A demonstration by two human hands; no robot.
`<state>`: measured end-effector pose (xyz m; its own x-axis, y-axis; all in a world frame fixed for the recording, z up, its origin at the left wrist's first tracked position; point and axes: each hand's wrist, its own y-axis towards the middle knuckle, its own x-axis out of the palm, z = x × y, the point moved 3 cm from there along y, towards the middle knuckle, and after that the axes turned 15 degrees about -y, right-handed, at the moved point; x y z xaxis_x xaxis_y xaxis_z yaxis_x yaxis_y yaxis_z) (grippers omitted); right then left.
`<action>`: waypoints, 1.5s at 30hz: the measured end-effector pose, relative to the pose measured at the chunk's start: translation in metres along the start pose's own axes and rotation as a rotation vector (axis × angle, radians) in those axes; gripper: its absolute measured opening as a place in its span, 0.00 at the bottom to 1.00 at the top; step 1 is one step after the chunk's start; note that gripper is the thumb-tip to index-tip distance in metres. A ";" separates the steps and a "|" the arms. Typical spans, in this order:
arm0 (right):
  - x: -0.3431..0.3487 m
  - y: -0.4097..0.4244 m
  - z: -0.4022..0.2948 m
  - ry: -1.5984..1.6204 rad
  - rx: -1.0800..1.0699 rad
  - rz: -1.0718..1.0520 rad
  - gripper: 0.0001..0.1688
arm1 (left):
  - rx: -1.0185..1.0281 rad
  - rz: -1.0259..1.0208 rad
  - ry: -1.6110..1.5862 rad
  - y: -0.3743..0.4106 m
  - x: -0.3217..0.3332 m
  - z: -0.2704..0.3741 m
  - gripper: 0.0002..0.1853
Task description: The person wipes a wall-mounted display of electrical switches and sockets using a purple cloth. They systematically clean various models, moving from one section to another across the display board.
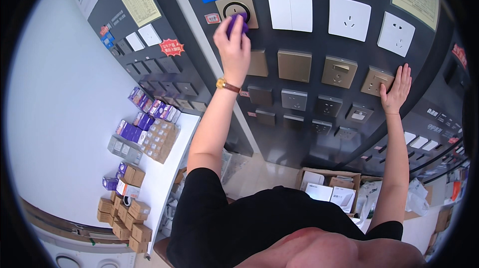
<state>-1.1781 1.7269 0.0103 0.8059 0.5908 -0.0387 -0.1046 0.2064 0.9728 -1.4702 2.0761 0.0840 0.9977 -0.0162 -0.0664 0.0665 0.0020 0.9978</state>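
My left hand [232, 49], with a watch at its wrist, grips a bunched purple cloth [237, 26]. The cloth lies against the lower part of a gold wall plate [253, 11] with a round black ring, high on the dark display panel [322, 45]. On the panel's right side my right hand [397, 88] rests with its fingers together and the thumb apart. Its thumb touches a gold socket plate with a switch [370, 80]. Between the hands are a white double switch [290, 11], a white socket plate [350, 19] and a gold switch plate [294, 66].
Rows of grey and black plates [294, 99] continue below. A white table [164, 170] at left bears purple boxes [129, 130] and small brown cartons [121, 212]. An open cardboard box [357, 178] of white packages and plastic bags [416, 197] stand on the floor near the panel's foot.
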 end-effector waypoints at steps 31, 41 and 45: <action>0.003 -0.003 0.001 0.018 0.016 -0.039 0.44 | -0.083 -0.213 -0.323 -0.060 0.062 0.092 0.20; 0.002 -0.002 0.001 0.023 0.020 -0.044 0.43 | 0.199 -0.584 -0.330 -0.120 0.069 0.100 0.22; 0.002 -0.003 0.003 0.018 0.019 -0.036 0.43 | 0.124 -0.551 -0.464 -0.117 0.049 0.090 0.19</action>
<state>-1.1746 1.7246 0.0076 0.7982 0.5973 -0.0781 -0.0641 0.2131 0.9749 -1.4307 1.9855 -0.0361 0.7087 -0.4045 -0.5780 0.5269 -0.2413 0.8150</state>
